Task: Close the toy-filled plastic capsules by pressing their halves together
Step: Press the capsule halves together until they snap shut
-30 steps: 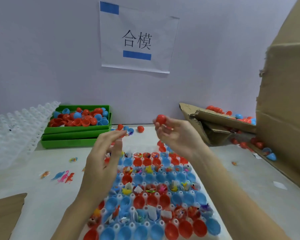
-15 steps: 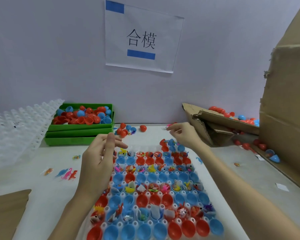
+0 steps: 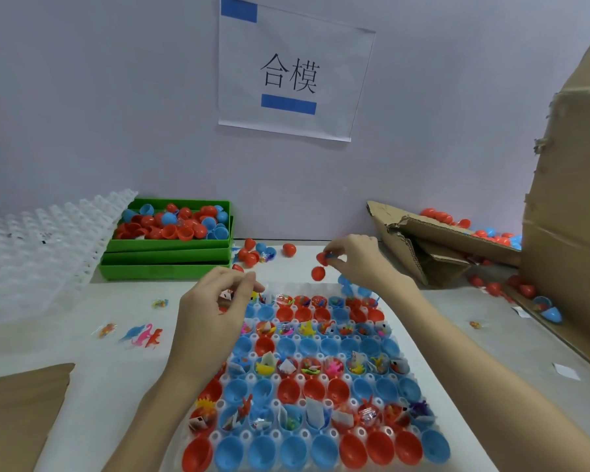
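Observation:
A white tray (image 3: 300,288) holds rows of blue and red capsule halves; alternate rows carry small toys (image 3: 334,366). My right hand (image 3: 358,264) hovers past the tray's far edge and pinches a red capsule half (image 3: 322,258). A second red half (image 3: 318,273) hangs just below it. My left hand (image 3: 215,308) hovers over the tray's far left corner with loosely curled fingers, and I see nothing held in them.
Stacked green bins (image 3: 164,267) of loose red and blue halves stand at the back left, beside clear empty trays (image 3: 31,253). Loose capsules (image 3: 256,253) lie behind the tray. Torn cardboard boxes (image 3: 457,240) with capsules fill the right. Toy dinosaurs (image 3: 143,335) lie left.
My right hand dropped from a raised position, where it held a closed red capsule, to the tray's far edge and now pinches an open red one. My left hand sank toward the tray.

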Available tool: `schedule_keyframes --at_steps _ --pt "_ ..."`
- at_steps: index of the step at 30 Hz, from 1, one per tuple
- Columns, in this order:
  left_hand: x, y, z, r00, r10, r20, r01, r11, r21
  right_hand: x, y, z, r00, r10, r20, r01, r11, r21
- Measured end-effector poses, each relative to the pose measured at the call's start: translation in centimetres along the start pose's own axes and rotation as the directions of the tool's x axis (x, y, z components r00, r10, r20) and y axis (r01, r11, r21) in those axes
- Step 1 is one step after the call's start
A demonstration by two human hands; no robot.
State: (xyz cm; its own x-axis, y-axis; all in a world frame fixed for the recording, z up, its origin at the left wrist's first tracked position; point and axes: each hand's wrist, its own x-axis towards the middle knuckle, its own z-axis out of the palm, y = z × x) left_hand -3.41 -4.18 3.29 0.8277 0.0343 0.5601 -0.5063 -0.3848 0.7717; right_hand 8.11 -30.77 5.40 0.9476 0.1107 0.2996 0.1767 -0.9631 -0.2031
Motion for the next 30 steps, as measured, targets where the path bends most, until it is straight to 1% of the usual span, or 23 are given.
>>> schedule_keyframes --at_steps 3,5,8,10,12,13,16,20,22,23,25,26,28,30 --pt "-0.1 -0.2 0.2 0.998 -0.036 0.059 0.034 0.999 0.042 -1.8 -3.2 -1.1 0.996 -0.058 -0.07 0.071 0.978 0.195" --pt "-0.1 -0.3 0.3 0.993 -0.076 0.095 0.073 0.997 0.033 -3.7 -5.8 -1.3 0.988 -0.139 -0.064 0.152 0.946 0.287" --pt "-0.2 -0.1 0.5 0.976 -0.155 0.15 0.164 0.985 -0.048 -6.3 -9.2 -0.6 0.971 -0.236 -0.024 0.23 0.908 0.351" --pt "-0.2 -0.3 0.6 0.972 -0.175 0.154 0.187 0.98 -0.068 -7.4 -10.6 -0.2 0.962 -0.271 -0.035 0.263 0.886 0.383" --pt "-0.1 -0.5 0.6 0.972 -0.201 0.124 0.213 0.973 -0.091 -7.8 -11.2 0.0 0.959 -0.278 -0.054 0.275 0.87 0.409" --pt "0.0 -0.7 0.5 0.968 -0.224 0.111 0.238 0.962 -0.132 -7.9 -11.3 -0.1 0.96 -0.276 -0.049 0.271 0.869 0.415" --pt "0.1 -1.1 0.3 0.945 -0.306 0.113 0.325 0.909 -0.259 -7.7 -11.1 -0.5 0.964 -0.265 -0.008 0.237 0.846 0.478" --pt "0.1 -1.6 0.1 0.928 -0.362 0.086 0.369 0.867 -0.335 -6.7 -10.3 -1.1 0.956 -0.285 0.062 0.21 0.82 0.533" --pt "0.1 -1.9 0.1 0.904 -0.42 0.083 0.417 0.82 -0.392 -4.9 -9.1 -1.3 0.967 -0.249 0.058 0.187 0.844 0.502" --pt "0.2 -2.1 0.1 0.892 -0.444 0.082 0.436 0.8 -0.413 -3.4 -8.1 -1.2 0.978 -0.201 0.053 0.154 0.875 0.458" --pt "0.2 -2.3 0.0 0.88 -0.466 0.085 0.455 0.781 -0.428 -0.1 -5.4 -0.8 0.996 -0.043 0.072 0.019 0.952 0.305" --pt "0.2 -2.4 0.1 0.879 -0.469 0.088 0.459 0.779 -0.427 1.6 -4.0 -0.4 0.994 0.039 0.106 -0.061 0.976 0.207" --pt "0.1 -2.4 0.2 0.876 -0.473 0.1 0.467 0.775 -0.425 4.6 -1.4 0.6 0.966 0.169 0.197 -0.177 0.984 0.027" --pt "0.1 -2.4 0.2 0.878 -0.466 0.107 0.465 0.777 -0.424 6.4 0.0 1.8 0.936 0.227 0.269 -0.205 0.973 -0.105"
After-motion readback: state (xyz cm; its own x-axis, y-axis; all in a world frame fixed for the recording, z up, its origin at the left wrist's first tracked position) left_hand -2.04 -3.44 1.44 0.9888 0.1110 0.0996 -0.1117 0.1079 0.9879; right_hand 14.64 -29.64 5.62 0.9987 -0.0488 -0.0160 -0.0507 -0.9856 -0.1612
